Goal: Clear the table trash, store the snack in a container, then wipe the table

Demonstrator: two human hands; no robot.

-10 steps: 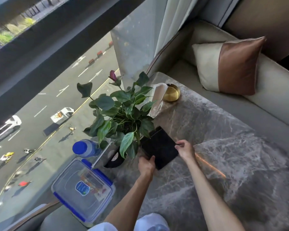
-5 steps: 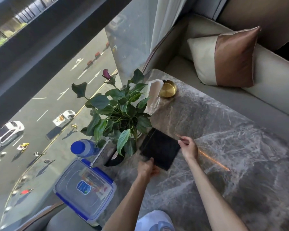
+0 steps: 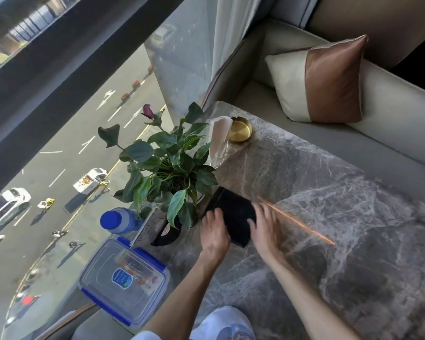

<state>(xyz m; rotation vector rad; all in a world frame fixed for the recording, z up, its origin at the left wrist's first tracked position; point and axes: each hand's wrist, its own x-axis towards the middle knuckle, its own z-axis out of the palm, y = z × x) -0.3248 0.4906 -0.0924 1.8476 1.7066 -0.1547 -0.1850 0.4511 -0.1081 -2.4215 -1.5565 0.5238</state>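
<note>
A black cloth (image 3: 233, 207) lies on the grey marble table (image 3: 329, 217) beside the potted plant (image 3: 167, 165). My left hand (image 3: 214, 229) rests on the cloth's left part, fingers curled down onto it. My right hand (image 3: 265, 229) is blurred and flat with straight fingers, its thumb touching the cloth's right edge. A clear food container with a blue-clipped lid (image 3: 123, 283) stands shut at the table's near left corner, with coloured snack packets inside. A crumpled clear wrapper (image 3: 219, 141) lies behind the plant.
A blue-capped water bottle (image 3: 119, 220) lies left of the plant next to the window. A gold dish (image 3: 239, 130) sits at the table's far corner. A beige sofa (image 3: 402, 114) with a cream and brown pillow (image 3: 324, 79) runs along the far side.
Both hands left the cloth's edges and came down on top of it. The cloth looks narrower and has slid slightly towards the plant. The head camera shifted a little.
</note>
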